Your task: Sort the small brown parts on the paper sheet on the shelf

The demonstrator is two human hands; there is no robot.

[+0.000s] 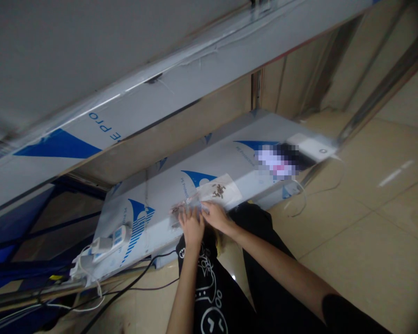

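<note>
A clear plastic bag (pixel 176 214) with small dark pieces inside lies near the front edge of the film-covered bench (pixel 163 185). My left hand (pixel 191 226) rests on the bag's right part, its fingers spread. Beside it, my right hand (pixel 215 216) has its fingers bent together at the bag's right edge, pinching the plastic. Just beyond my right hand, a small heap of short brownish pieces (pixel 218 190) lies on a white sheet (pixel 232 189). The pieces are too small to name.
A power strip (pixel 115 239) with plugs and white cables sits at the bench's left end. A blurred-out screen (pixel 277 161) and a white box (pixel 316 147) are at the right end. Above runs a film-wrapped shelf (pixel 132 109). Black cables (pixel 132 278) hang below left.
</note>
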